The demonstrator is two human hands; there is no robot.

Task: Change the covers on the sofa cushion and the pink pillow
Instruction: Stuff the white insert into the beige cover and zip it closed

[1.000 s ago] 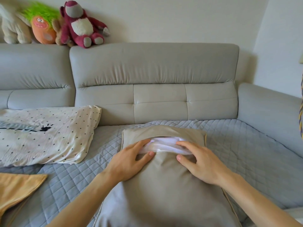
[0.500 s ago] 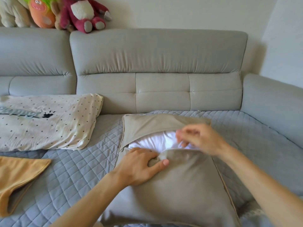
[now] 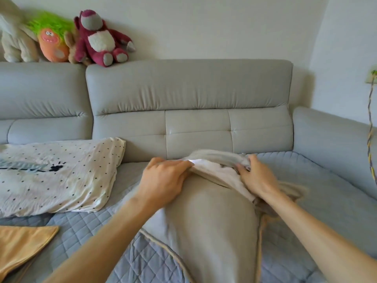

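The sofa cushion in its beige cover (image 3: 206, 227) lies in front of me on the quilted grey sofa seat (image 3: 306, 180), its far end raised. The white inner cushion (image 3: 216, 170) shows through the open far edge. My left hand (image 3: 163, 180) grips the cover's near lip at the opening. My right hand (image 3: 255, 176) pinches the bunched cover at the right side of the opening. A cream, black-dotted pillow (image 3: 57, 174) lies to the left on the seat. An orange-yellow cover (image 3: 22, 244) lies flat at the lower left.
The grey sofa backrest (image 3: 189, 103) stands right behind the cushion, and the armrest (image 3: 334, 144) runs along the right. Several plush toys (image 3: 98, 39) sit on top of the backrest at the upper left. A braided cord (image 3: 370, 127) hangs at the right edge.
The cushion's far end has lifted and the cover has bunched up around the opening. My right hand moved to the opening's right side and my left hand slid up to its lip.
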